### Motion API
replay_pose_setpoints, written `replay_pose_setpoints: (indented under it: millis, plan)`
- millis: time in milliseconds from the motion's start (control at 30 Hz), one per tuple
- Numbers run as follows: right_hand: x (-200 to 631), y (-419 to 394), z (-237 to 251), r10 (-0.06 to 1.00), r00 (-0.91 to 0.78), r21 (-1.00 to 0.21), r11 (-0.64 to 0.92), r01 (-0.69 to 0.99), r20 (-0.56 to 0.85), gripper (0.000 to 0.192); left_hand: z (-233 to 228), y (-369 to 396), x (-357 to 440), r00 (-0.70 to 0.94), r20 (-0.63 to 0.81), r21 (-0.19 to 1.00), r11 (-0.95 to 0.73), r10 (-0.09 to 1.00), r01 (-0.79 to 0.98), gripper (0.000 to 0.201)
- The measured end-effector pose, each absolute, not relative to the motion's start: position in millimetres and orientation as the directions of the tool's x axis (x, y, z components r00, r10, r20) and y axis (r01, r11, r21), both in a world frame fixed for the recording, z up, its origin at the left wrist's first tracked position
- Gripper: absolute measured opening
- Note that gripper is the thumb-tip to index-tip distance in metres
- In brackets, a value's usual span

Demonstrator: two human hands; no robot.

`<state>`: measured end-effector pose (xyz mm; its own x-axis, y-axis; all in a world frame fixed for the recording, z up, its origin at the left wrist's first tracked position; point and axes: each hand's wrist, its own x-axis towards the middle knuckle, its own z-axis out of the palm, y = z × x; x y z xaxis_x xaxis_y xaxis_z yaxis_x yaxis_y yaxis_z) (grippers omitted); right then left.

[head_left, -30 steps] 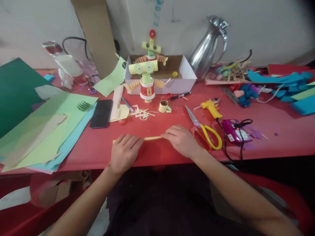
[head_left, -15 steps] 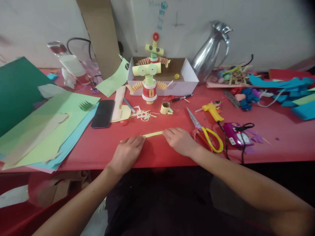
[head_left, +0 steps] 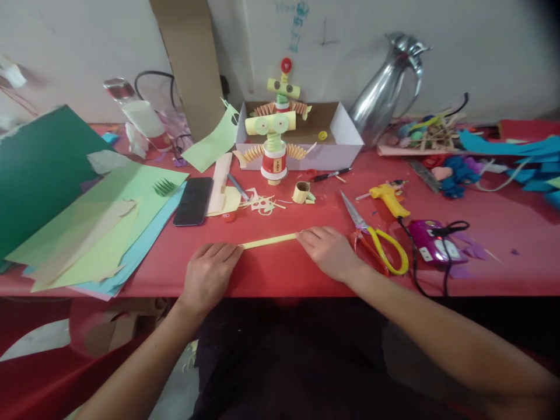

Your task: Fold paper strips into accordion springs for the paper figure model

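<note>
Yellow paper strip point(head_left: 269, 240) is lying flat on the red table point(head_left: 289, 274), just in front of the person, stretched between two bare hands. The left hand point(head_left: 207, 277) is resting palm down with fingers spread loosely over the strip's left end, pressing it to the table rather than pinching it. The right hand point(head_left: 329, 251) is lying likewise on the right end, fingers extended and flat. Judging by this pose, the strip is being smoothed or creased along its length, and the next move would call for even, light pressure so that the thin paper is not buckling or tearing. The strip looks narrow, matte and slightly folded along its length. Just beside the right hand, yellow-handled scissors point(head_left: 376, 239) are lying with metal blades pointing away, and a yellow glue gun point(head_left: 387, 195) is sitting a little farther back. Behind the strip, a paper figure point(head_left: 274, 140) made of rolled tubes and pleated fans is standing upright before a shallow white cardboard box point(head_left: 341, 146). To the left, large smooth sheets of green paper point(head_left: 87, 221) are overlapping, with a dark glossy phone point(head_left: 193, 201) lying at their edge. A shiny metal jug point(head_left: 385, 87) is standing against the wall.
</note>
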<state>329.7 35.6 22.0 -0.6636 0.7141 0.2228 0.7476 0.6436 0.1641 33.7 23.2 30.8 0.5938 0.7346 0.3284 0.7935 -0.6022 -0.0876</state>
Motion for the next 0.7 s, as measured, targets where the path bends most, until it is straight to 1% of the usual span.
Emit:
replay_pose_setpoints:
  millis: [167,267,333,400,533,567,633,700]
  plan:
    - [330.7,35.2,21.5,0.701,-0.669,0.232,0.628,0.743,0.245,0.032,27.9,24.3,30.4,0.670,0.322,-0.117,-0.674,0.669,0.729,0.032]
    - [330.8,34.9,22.3,0.704,-0.661,0.244,0.614,0.751,0.260,0.032,27.2,25.1,29.8,0.692,0.333,-0.135,-0.694,0.640,0.707,0.032]
    - [329.2,33.9,24.4,0.716,-0.657,0.244,0.611,0.753,0.235,0.031,27.8,24.6,31.2,0.700,0.318,-0.149,-0.695,0.640,0.703,0.031]
    - [325.1,31.5,27.8,0.743,-0.645,0.240,0.602,0.761,0.180,0.034,29.2,22.1,35.5,0.688,0.269,-0.153,-0.676,0.674,0.721,0.031]
    - [309.2,21.4,34.1,0.836,-0.540,0.201,0.515,0.833,0.097,0.057,32.4,11.8,56.3,0.594,0.118,-0.183,-0.571,0.795,0.800,0.032]
    - [304.1,18.2,34.8,0.858,-0.505,0.176,0.485,0.857,0.091,0.059,33.1,8.9,63.4,0.574,0.093,-0.193,-0.551,0.813,0.812,0.031]
    - [294.2,11.9,34.6,0.894,-0.436,0.111,0.425,0.898,0.102,0.055,33.8,3.6,78.4,0.541,0.092,-0.193,-0.518,0.836,0.833,0.030]
    - [286.1,6.3,32.8,0.919,-0.371,0.048,0.368,0.929,0.134,0.051,33.4,-0.8,92.4,0.467,0.166,-0.139,-0.448,0.869,0.883,0.031]
